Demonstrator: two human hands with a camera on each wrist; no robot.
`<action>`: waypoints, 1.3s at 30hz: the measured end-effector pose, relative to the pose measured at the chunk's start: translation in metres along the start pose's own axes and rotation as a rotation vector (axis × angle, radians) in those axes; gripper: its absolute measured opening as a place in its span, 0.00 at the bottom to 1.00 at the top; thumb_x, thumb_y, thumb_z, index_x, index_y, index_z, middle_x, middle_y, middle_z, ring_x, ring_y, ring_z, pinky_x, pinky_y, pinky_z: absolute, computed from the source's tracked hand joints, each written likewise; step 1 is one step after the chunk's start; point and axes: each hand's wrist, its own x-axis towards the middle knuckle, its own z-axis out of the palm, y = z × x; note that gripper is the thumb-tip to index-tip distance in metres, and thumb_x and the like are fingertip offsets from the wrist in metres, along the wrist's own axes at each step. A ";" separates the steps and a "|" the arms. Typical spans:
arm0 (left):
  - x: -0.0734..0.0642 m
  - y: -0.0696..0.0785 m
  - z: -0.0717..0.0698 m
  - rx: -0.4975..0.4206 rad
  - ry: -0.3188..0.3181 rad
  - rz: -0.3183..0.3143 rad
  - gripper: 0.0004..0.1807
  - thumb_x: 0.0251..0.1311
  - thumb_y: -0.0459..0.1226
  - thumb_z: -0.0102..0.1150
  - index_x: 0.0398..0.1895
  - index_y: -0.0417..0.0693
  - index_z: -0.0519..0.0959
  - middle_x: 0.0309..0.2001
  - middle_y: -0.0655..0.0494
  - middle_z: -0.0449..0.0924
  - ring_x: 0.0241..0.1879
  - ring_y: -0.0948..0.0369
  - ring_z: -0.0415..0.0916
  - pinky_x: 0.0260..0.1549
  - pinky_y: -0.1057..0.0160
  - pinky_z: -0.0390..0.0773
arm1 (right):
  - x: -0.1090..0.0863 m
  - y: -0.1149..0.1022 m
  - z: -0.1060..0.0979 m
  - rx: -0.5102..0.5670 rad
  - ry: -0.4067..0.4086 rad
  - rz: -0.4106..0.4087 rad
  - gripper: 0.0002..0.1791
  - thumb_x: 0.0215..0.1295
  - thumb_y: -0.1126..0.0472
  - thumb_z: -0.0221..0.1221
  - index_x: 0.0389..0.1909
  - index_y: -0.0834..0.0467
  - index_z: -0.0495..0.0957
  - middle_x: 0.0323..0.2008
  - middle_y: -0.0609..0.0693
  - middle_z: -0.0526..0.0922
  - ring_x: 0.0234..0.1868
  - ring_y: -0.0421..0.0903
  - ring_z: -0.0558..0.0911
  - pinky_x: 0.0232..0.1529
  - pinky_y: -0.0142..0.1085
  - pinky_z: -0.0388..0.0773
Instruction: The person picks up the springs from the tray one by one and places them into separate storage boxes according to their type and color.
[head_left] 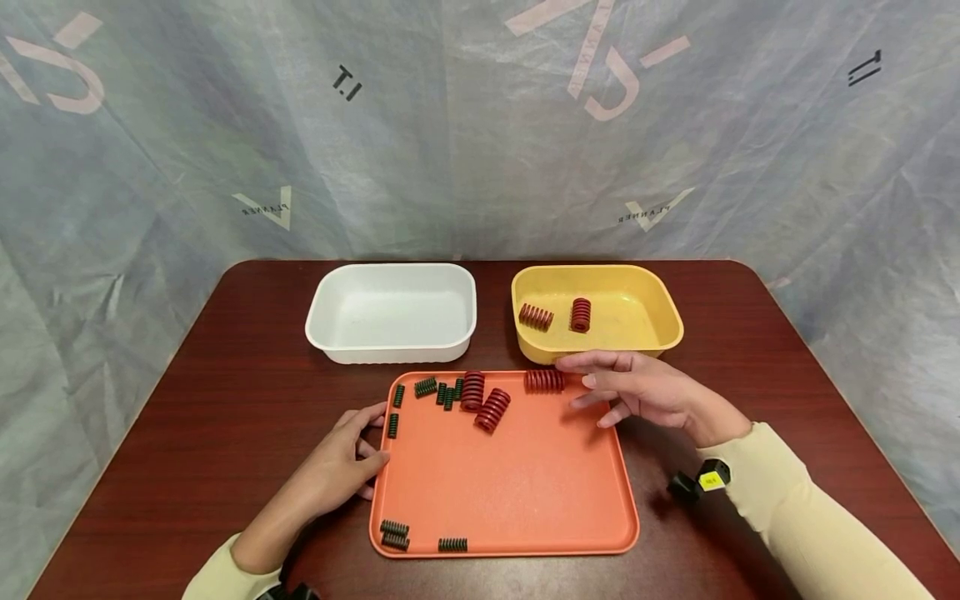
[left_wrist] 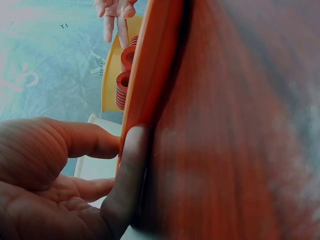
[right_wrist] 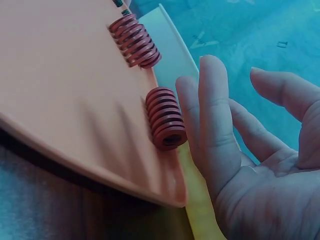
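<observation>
An orange tray (head_left: 510, 492) lies on the table, its left rim gripped between the thumb and fingers of my left hand (head_left: 341, 462). In the left wrist view, one finger (left_wrist: 131, 160) runs along the rim's outer side. My right hand (head_left: 645, 392) hovers over the tray's far right corner, fingers spread, holding nothing. Beside its fingertips a red coil spring (head_left: 544, 382) lies along the far rim. Two more red springs, one upright-looking (head_left: 472, 392) and one slanted (head_left: 492, 410), lie close together left of it. Several small dark green springs (head_left: 426, 387) lie along the tray's edges.
Behind the tray stand a white bin (head_left: 390, 350) at left and a yellow bin (head_left: 637, 329) at right. In the yellow one lie two red springs (head_left: 581, 315). A grey printed sheet (head_left: 450, 150) hangs behind the dark red table (head_left: 217, 400).
</observation>
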 end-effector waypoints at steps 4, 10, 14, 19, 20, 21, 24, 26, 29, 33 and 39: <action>0.001 0.000 0.000 0.001 0.002 0.002 0.37 0.65 0.22 0.60 0.77 0.38 0.61 0.64 0.39 0.63 0.35 0.55 0.79 0.19 0.58 0.86 | -0.001 0.004 0.000 0.009 -0.020 -0.009 0.26 0.81 0.69 0.48 0.76 0.65 0.64 0.74 0.55 0.68 0.62 0.63 0.79 0.43 0.42 0.89; 0.001 -0.001 0.000 0.003 0.006 0.003 0.36 0.66 0.22 0.60 0.77 0.38 0.61 0.64 0.39 0.63 0.35 0.54 0.78 0.19 0.58 0.86 | -0.002 0.009 -0.001 0.035 -0.037 -0.026 0.25 0.80 0.69 0.48 0.74 0.63 0.66 0.73 0.58 0.69 0.63 0.64 0.79 0.44 0.44 0.89; 0.001 -0.001 0.000 0.000 0.004 0.003 0.36 0.66 0.22 0.59 0.77 0.38 0.61 0.64 0.39 0.63 0.35 0.54 0.78 0.19 0.57 0.87 | -0.002 0.014 0.000 0.035 -0.013 -0.021 0.25 0.79 0.70 0.49 0.74 0.63 0.66 0.72 0.58 0.70 0.62 0.62 0.80 0.44 0.45 0.89; 0.001 -0.001 0.000 -0.001 0.002 -0.003 0.36 0.66 0.23 0.59 0.77 0.38 0.61 0.64 0.39 0.63 0.36 0.54 0.78 0.19 0.57 0.87 | 0.001 0.019 0.004 0.035 0.008 0.030 0.27 0.79 0.70 0.51 0.76 0.64 0.63 0.74 0.62 0.66 0.61 0.62 0.80 0.47 0.54 0.87; 0.001 -0.001 0.000 -0.001 0.001 -0.004 0.36 0.66 0.23 0.59 0.77 0.38 0.61 0.64 0.39 0.63 0.36 0.54 0.78 0.19 0.57 0.87 | 0.003 0.020 0.006 0.036 0.012 0.041 0.27 0.79 0.70 0.51 0.76 0.65 0.63 0.73 0.64 0.65 0.61 0.62 0.80 0.48 0.55 0.87; 0.001 -0.001 0.000 -0.001 0.001 -0.005 0.36 0.66 0.23 0.59 0.77 0.38 0.61 0.64 0.39 0.63 0.36 0.54 0.78 0.19 0.57 0.87 | 0.004 0.021 0.007 0.038 0.018 0.050 0.27 0.78 0.69 0.52 0.76 0.65 0.63 0.73 0.65 0.65 0.60 0.62 0.81 0.48 0.56 0.86; 0.000 -0.001 0.000 -0.002 0.001 -0.006 0.36 0.66 0.23 0.59 0.77 0.38 0.61 0.64 0.39 0.63 0.36 0.54 0.78 0.19 0.57 0.87 | 0.007 0.023 0.010 0.038 0.035 0.071 0.28 0.78 0.68 0.54 0.76 0.65 0.63 0.72 0.69 0.65 0.59 0.60 0.82 0.49 0.56 0.86; 0.000 -0.001 0.000 -0.004 0.001 -0.006 0.36 0.66 0.23 0.59 0.77 0.38 0.61 0.64 0.39 0.63 0.36 0.54 0.78 0.19 0.57 0.87 | 0.009 0.024 0.012 0.045 0.040 0.075 0.28 0.78 0.69 0.54 0.76 0.65 0.63 0.72 0.69 0.65 0.59 0.60 0.82 0.50 0.57 0.85; 0.000 -0.001 0.000 -0.006 0.002 -0.004 0.36 0.66 0.23 0.59 0.77 0.38 0.62 0.64 0.39 0.63 0.36 0.54 0.78 0.19 0.57 0.87 | 0.013 0.026 0.014 0.055 0.047 0.079 0.28 0.77 0.69 0.54 0.75 0.66 0.64 0.71 0.68 0.65 0.59 0.60 0.82 0.52 0.58 0.84; 0.001 -0.001 0.000 -0.008 0.001 -0.001 0.36 0.66 0.23 0.59 0.77 0.39 0.62 0.64 0.39 0.63 0.36 0.54 0.78 0.19 0.57 0.87 | 0.016 0.027 0.017 0.072 0.053 0.088 0.28 0.76 0.70 0.55 0.74 0.65 0.65 0.70 0.66 0.68 0.58 0.60 0.82 0.53 0.60 0.83; 0.001 -0.001 0.000 -0.004 0.000 -0.002 0.36 0.66 0.23 0.60 0.77 0.39 0.61 0.64 0.40 0.63 0.36 0.54 0.78 0.19 0.57 0.87 | 0.021 0.027 0.020 0.083 0.062 0.103 0.28 0.75 0.70 0.57 0.73 0.67 0.66 0.68 0.64 0.72 0.57 0.61 0.83 0.54 0.60 0.82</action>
